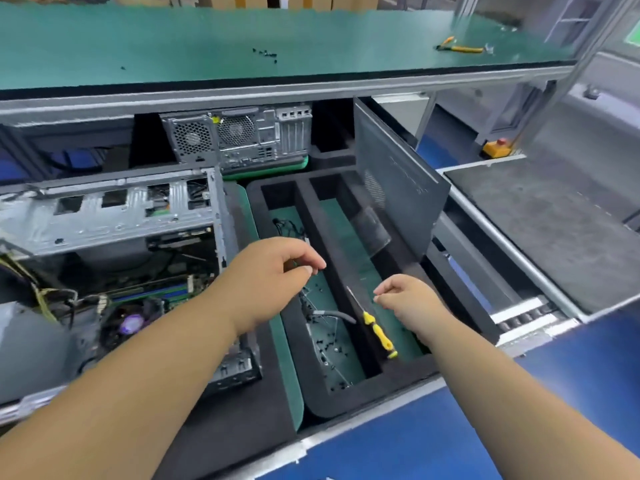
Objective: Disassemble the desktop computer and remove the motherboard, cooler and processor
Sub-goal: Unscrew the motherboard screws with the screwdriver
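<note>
Steel case: the open desktop computer (114, 258) lies on its side on the bench, to the left of both hands, its interior facing up so the parts can be reached from above.
Motherboard: still inside the case, low left of the left hand's fingers; a green strip of it (152, 293) shows among cables, so by my judgement it is not yet removed.
Cooler: a dark round fan with a purple centre (133, 323) sits on the board, below and left of the left wrist; the processor would be under it and is hidden.
Left hand: the left hand (273, 275) hovers over the foam tray, fingers (313, 266) curled with thumb and forefinger tips together; whether a small screw is pinched there I cannot tell.
Right hand: the right hand (408, 299) hangs over the tray's right slot, its fingers loosely curled and holding nothing that I can see.
Foam tray: black foam tray (311, 396), under both hands, with green-lined slots that keep loose parts apart.
Screws: small dark screws (332, 348) lie in the left slot, below the left fingers, likely dropped there for safekeeping.
Screwdriver: yellow-handled screwdriver (379, 334) rests in the tray just below and left of the right fingers, within easy reach.
Side panel: grey side panel (398, 181) leans upright beyond the right hand, set out of the way.
</note>
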Demonstrator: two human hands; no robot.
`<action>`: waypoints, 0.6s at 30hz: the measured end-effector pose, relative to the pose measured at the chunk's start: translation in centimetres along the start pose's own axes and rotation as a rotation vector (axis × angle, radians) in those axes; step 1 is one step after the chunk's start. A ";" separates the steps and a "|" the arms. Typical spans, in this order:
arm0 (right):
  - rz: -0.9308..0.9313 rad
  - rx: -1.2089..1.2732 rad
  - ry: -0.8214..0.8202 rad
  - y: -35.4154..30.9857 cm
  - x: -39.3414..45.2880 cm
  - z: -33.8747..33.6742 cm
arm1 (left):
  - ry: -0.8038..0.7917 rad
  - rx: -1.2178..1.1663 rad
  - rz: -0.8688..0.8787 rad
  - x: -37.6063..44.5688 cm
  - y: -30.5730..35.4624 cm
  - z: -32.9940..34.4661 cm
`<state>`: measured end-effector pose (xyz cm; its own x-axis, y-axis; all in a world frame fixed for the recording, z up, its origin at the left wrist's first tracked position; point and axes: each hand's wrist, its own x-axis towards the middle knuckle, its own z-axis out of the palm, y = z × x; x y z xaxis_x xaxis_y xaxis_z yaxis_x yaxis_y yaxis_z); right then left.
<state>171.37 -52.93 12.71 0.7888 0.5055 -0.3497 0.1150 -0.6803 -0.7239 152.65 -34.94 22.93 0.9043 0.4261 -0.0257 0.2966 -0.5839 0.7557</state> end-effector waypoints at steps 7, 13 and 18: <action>0.031 -0.413 -0.219 1.6 2.0 1.3 | 0.015 -0.012 -0.087 1.0 1.4 2.4; -0.001 -0.608 -0.277 1.4 2.8 1.9 | 0.071 -0.029 -0.105 1.4 2.1 2.5; 0.015 -0.447 -0.258 0.2 3.1 1.4 | 0.084 -0.036 -0.103 1.4 1.9 2.2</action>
<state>173.01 -50.74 10.67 0.6238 0.5705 -0.5342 0.3963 -0.8200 -0.4129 155.12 -36.95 22.90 0.8402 0.5399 -0.0502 0.3739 -0.5099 0.7747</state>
